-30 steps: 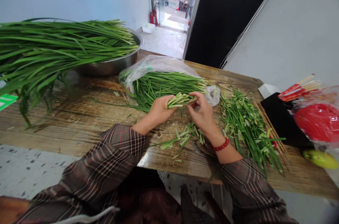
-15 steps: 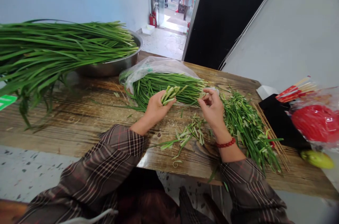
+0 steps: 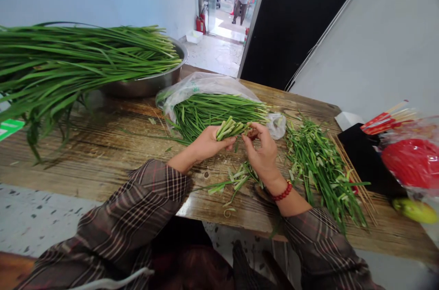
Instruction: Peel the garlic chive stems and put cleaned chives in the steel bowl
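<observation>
My left hand point(image 3: 207, 146) is closed around a small bunch of garlic chives point(image 3: 228, 129), their pale cut ends pointing right. At those ends, the thumb and fingers of my right hand point(image 3: 262, 150) pinch a stem tip; the exact piece is partly hidden by the fingers. Just behind both hands, more garlic chives point(image 3: 214, 109) lie in an open clear plastic bag point(image 3: 219, 80). Below the hands sits a small heap of pale trimmings point(image 3: 236, 179), and right of my right hand spreads a larger pile of leaf scraps point(image 3: 318, 166).
A metal basin point(image 3: 151, 85) heaped with long chives point(image 3: 85, 54) stands at the back left of the wooden table point(image 3: 137, 171). On the right are thin sticks point(image 3: 355, 182), a black box point(image 3: 363, 162), a red bundle in plastic point(image 3: 411, 162) and a yellow-green item point(image 3: 414, 210).
My right hand has moved left to the stem ends of the bunch. My left hand has shifted slightly right and down, still holding the chives.
</observation>
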Demonstrator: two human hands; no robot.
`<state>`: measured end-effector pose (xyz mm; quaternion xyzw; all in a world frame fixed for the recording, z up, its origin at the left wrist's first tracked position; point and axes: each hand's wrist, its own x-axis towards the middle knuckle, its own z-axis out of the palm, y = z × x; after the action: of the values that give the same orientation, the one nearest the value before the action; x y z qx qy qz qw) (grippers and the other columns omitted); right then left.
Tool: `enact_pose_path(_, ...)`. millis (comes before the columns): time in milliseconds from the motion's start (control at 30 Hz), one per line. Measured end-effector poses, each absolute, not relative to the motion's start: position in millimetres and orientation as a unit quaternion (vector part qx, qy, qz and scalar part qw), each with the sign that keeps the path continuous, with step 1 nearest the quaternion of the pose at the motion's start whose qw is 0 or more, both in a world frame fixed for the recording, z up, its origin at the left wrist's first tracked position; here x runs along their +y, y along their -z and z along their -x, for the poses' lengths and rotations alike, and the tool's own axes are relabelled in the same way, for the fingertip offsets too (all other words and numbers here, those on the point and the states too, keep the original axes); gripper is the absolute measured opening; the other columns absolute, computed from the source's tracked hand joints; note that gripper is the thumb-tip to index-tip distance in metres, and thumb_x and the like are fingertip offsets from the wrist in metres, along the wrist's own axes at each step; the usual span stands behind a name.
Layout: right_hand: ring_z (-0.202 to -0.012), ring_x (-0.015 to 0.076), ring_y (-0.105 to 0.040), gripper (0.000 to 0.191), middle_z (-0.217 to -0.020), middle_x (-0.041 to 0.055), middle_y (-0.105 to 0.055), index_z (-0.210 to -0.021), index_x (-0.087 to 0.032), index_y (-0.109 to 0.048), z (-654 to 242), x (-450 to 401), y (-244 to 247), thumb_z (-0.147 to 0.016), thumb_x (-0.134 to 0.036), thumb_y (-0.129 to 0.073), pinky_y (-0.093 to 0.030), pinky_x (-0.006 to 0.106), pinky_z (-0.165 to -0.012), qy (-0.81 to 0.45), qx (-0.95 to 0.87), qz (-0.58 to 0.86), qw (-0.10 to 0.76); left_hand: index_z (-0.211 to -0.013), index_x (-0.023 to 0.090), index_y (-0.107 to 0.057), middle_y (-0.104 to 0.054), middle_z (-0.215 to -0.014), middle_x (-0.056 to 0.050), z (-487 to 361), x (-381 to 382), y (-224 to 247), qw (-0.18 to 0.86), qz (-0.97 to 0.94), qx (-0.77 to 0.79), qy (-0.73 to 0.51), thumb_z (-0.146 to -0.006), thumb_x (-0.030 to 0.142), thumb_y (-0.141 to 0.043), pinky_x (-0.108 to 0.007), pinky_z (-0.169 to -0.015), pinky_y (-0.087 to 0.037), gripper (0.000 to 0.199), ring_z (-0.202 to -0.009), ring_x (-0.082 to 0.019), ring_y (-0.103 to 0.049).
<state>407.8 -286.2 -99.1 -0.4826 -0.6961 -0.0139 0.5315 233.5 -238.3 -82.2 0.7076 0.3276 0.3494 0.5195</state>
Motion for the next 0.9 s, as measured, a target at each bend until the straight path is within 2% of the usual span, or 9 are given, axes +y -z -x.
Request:
enact_pose_path(200,-0.087,0.0225,-0.059,0.032,-0.094,0.0085,-0.062,-0.121,-0.021,-0.050,-403.5,-284.3,99.0,-0.090,-0.016,-0.049,-0.052,0.040,-0.078,0.074,-0.737,0.494,0.455,-0.097,0.013,-0.071,-0.073,-0.097,-0.006,-237.7,-236.6,85.6,0.460,-0.735,0.317,-0.384,-0.081,0.038,-0.064,-0.034,-0.091,-0.051,0.030,-0.092,-0.021,-0.066)
enact_pose_path(267,-0.090,0.0241,-0.058,0.032,-0.098,0.0104,-0.063,-0.120,-0.020,-0.051,-405.1,-282.3,97.6,-0.089,-0.013,-0.046,-0.051,0.041,-0.081,0.090,-0.748,0.500,0.428,-0.096,0.014,-0.071,-0.073,-0.095,-0.005,-236.8,-235.6,87.3,0.438,-0.751,0.320,-0.376,-0.082,0.036,-0.063,-0.034,-0.089,-0.051,0.027,-0.091,-0.021,-0.066)
enact_pose_path(400,-0.088,0.0236,-0.057,0.028,-0.093,0.0093,-0.064,-0.110,-0.019,-0.057,-428.8,-274.2,94.5,-0.085,-0.010,-0.047,-0.049,0.041,-0.081,0.079,-0.731,0.541,0.409,-0.077,0.015,-0.067,-0.068,-0.076,-0.001,-233.3,-236.4,87.1,0.383,-0.762,0.359,-0.378,-0.083,0.033,-0.061,-0.029,-0.074,-0.052,0.020,-0.073,-0.017,-0.063)
enact_pose_path(467,-0.082,0.0211,-0.058,0.017,-0.085,0.0057,-0.064,-0.100,-0.020,-0.062,-444.3,-270.5,92.8,-0.086,-0.016,-0.052,-0.049,0.038,-0.078,0.016,-0.744,0.543,0.389,-0.071,0.015,-0.064,-0.065,-0.069,0.001,-233.2,-237.8,86.0,0.356,-0.763,0.379,-0.383,-0.082,0.032,-0.061,-0.026,-0.068,-0.050,0.020,-0.067,-0.016,-0.060)
enact_pose_path(533,-0.080,0.0197,-0.059,0.008,-0.081,0.0035,-0.065,-0.088,-0.021,-0.064,-453.9,-269.1,90.0,-0.087,-0.026,-0.058,-0.049,0.037,-0.077,-0.050,-0.760,0.528,0.376,-0.074,0.015,-0.065,-0.066,-0.071,0.000,-234.6,-238.9,85.6,0.335,-0.771,0.384,-0.382,-0.081,0.031,-0.062,-0.025,-0.068,-0.050,0.018,-0.068,-0.016,-0.060)
enact_pose_path(600,-0.085,0.0201,-0.061,0.014,-0.086,0.0043,-0.067,-0.085,-0.021,-0.065,-454.9,-270.5,85.6,-0.088,-0.034,-0.059,-0.049,0.037,-0.080,-0.071,-0.743,0.520,0.415,-0.082,0.014,-0.068,-0.069,-0.077,-0.001,-236.3,-239.3,86.6,0.327,-0.778,0.381,-0.378,-0.081,0.031,-0.062,-0.026,-0.070,-0.050,0.017,-0.071,-0.016,-0.062)
enact_pose_path(733,-0.094,0.0196,-0.061,0.019,-0.098,0.0065,-0.067,-0.098,-0.022,-0.064,-441.2,-279.4,74.1,-0.094,-0.033,-0.049,-0.050,0.036,-0.081,-0.050,-0.679,0.496,0.540,-0.089,0.014,-0.069,-0.071,-0.081,-0.002,-238.2,-238.5,92.9,0.325,-0.793,0.373,-0.356,-0.081,0.030,-0.062,-0.026,-0.072,-0.049,0.019,-0.074,-0.016,-0.063)
enact_pose_path(800,-0.095,0.0198,-0.061,0.017,-0.098,0.0063,-0.067,-0.099,-0.022,-0.064,-435.0,-283.5,70.2,-0.092,-0.032,-0.052,-0.049,0.036,-0.083,-0.044,-0.688,0.479,0.544,-0.086,0.013,-0.069,-0.070,-0.077,-0.001,-238.5,-238.2,95.4,0.327,-0.801,0.371,-0.339,-0.080,0.029,-0.062,-0.025,-0.068,-0.048,0.018,-0.071,-0.015,-0.061)
enact_pose_path(900,-0.086,0.0193,-0.061,0.011,-0.088,0.0047,-0.068,-0.089,-0.023,-0.064,-432.5,-285.5,69.7,-0.090,-0.031,-0.057,-0.049,0.036,-0.079,-0.042,-0.717,0.478,0.506,-0.088,0.013,-0.070,-0.070,-0.077,-0.001,-238.3,-238.5,94.4,0.342,-0.796,0.371,-0.334,-0.079,0.029,-0.064,-0.025,-0.067,-0.047,0.019,-0.069,-0.015,-0.061)
